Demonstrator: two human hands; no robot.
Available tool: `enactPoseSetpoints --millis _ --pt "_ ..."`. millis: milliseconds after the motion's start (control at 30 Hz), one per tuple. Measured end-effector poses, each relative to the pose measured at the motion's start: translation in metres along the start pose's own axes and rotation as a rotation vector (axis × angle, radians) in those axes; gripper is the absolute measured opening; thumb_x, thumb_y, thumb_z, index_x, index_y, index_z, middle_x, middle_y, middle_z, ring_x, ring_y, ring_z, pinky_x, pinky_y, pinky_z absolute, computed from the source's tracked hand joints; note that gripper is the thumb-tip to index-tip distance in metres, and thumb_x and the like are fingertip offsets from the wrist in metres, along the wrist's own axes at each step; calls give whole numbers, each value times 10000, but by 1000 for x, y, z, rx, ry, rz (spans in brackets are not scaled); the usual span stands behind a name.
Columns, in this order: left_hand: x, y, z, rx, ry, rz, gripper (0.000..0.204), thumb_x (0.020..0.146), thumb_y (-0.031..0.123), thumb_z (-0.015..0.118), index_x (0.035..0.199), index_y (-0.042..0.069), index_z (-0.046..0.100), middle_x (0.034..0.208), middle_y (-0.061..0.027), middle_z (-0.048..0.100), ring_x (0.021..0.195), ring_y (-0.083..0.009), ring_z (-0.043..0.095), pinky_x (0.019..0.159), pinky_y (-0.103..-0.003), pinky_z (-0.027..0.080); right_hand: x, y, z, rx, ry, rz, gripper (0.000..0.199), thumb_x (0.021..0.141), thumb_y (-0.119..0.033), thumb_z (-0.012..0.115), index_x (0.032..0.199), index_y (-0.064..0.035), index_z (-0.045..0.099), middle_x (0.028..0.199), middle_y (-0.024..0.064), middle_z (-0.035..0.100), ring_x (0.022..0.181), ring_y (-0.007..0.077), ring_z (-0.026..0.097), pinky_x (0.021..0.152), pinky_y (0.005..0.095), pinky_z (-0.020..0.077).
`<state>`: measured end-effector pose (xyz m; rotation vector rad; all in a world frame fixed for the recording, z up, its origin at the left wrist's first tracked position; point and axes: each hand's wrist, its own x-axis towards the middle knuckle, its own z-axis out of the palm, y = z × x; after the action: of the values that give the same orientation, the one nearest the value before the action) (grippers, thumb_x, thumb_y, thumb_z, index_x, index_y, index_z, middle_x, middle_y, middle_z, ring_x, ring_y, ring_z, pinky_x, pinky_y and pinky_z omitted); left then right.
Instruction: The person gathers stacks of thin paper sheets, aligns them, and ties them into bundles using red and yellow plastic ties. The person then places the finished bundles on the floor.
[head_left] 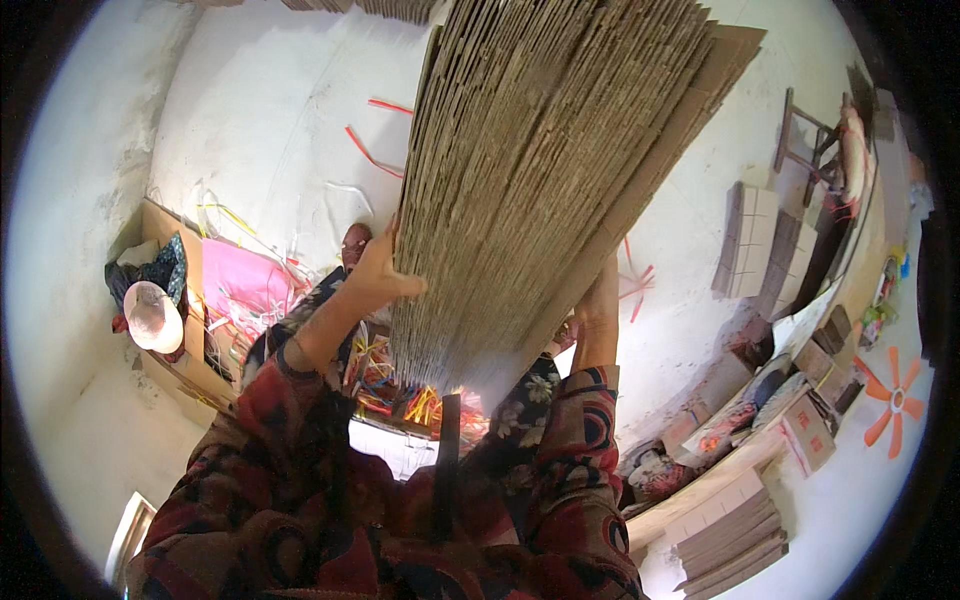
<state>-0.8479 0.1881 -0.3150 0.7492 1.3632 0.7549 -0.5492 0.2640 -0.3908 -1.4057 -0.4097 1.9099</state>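
Between my two hands stands a tall, thick stack of flat brown cardboard sheets (530, 190), its layered edges turned toward me. My left hand (378, 275) presses on the stack's left side, with the thumb across its near face and the other fingers behind the edge. On the opposite side, my right hand (597, 300) grips the stack low down, its fingers mostly hidden by the cardboard. Loose coloured strips (425, 408), red, yellow and blue, lie below the bottom of the stack, between my legs.
A carton (215, 290) with pink sheet and tangled strips stands at left, beside a pale round hat-like thing (154, 316). Red strips (372, 152) lie on the floor. At right are cardboard bundles (748, 240), a wooden stool (805, 135) and an orange fan blade (893, 400).
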Motion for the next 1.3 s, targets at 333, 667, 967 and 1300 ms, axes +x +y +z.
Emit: enactPoseSetpoints --millis 333,667,967,1300 --pt "140 -205 -19 9 20 49 973 602 131 764 1389 18 203 1337 -112 380 1259 -240 316 1068 -342 193 121 164 -63 -347 217 51 662 842 -416 549 1317 6 364 1210 129 486 1120 239 441 957 329 341" --pt "149 -233 -35 236 40 109 1115 559 277 819 1387 -32 140 1342 -207 367 1257 -309 340 1049 -350 256 134 160 -71 -379 90 23 646 834 -418 567 1282 17 402 1189 124 504 1042 216 503 898 315 391" --pt "116 -258 -29 490 323 273 1207 530 299 821 1385 -59 47 1403 -257 238 1306 -325 257 1061 -347 226 158 197 -75 -524 211 -382 649 832 -405 557 1231 87 416 1131 201 542 1034 289 515 890 352 391" --pt "118 -272 -50 532 347 157 1243 508 184 849 1386 -41 -3 1393 -311 203 1292 -398 252 1048 -382 260 140 175 -62 -473 306 -69 705 781 -460 609 1281 3 429 1189 170 532 1027 323 525 853 422 427"
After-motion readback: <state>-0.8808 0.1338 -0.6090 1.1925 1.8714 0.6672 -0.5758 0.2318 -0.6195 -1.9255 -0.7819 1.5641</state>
